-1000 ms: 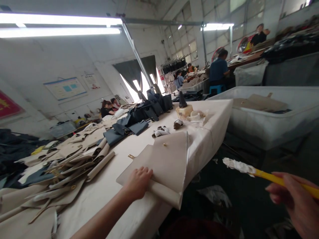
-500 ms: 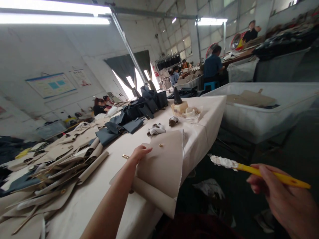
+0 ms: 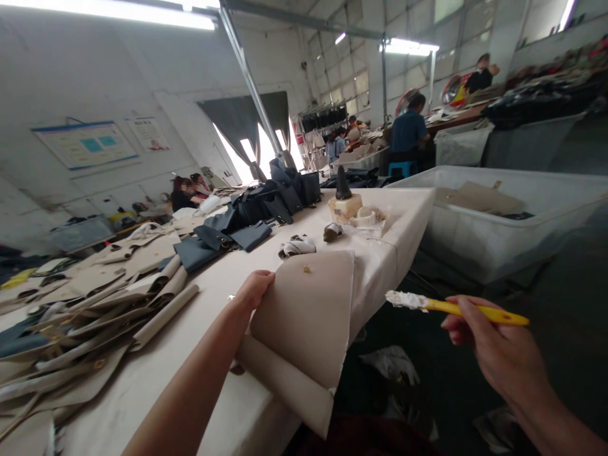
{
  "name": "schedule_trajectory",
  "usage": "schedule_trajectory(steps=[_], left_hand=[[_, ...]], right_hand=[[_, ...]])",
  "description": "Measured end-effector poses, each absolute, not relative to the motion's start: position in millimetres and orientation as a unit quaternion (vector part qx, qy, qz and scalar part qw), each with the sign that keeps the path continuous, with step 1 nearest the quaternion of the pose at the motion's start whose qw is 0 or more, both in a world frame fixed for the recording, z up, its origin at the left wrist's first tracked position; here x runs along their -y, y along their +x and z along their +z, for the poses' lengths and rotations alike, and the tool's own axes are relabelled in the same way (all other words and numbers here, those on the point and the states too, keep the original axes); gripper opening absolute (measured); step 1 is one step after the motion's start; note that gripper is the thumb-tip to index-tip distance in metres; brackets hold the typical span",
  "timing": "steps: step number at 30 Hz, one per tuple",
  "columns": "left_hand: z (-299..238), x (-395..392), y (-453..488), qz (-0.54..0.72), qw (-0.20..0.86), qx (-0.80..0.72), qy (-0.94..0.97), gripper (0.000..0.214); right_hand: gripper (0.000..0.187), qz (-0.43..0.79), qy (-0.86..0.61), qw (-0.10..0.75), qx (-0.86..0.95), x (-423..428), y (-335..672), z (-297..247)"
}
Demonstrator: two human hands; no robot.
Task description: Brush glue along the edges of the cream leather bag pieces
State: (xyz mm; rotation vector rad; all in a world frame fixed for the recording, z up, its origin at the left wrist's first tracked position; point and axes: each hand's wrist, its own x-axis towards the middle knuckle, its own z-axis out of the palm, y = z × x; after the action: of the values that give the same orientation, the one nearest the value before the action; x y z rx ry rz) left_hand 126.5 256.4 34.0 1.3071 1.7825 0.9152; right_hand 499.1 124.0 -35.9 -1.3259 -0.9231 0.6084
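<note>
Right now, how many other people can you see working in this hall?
6, though more may be hidden: two seated together at far left, one in a blue shirt with back turned, one in black at upper right, and two small figures far back.

One head-worn view looks forward and down along the counter; close to both hands; workshop recedes beyond.
</note>
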Motion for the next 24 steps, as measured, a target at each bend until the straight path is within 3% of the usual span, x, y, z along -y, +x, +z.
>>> schedule_trajectory(steps=[8,17,24], left_hand=[[56.7,-239.5,122.9,0.307,0.614,-0.553,0.472,0.023],[21.3,-246.3,87.9,0.478,0.653,-0.405,0.425,0.019],[-7.9,-244.5,86.1,0.483,0.68,-0.395,0.385,0.021]], right_hand=[[0.038,0.338,-0.551,0.611,0.458,-166.6,490.5,-20.0],[0.023,0.334,-0.572,0.521,0.538,-217.4,449.2,12.7],[0.037,0.365,-0.578,0.426,0.593,-199.9,428.8,8.9]])
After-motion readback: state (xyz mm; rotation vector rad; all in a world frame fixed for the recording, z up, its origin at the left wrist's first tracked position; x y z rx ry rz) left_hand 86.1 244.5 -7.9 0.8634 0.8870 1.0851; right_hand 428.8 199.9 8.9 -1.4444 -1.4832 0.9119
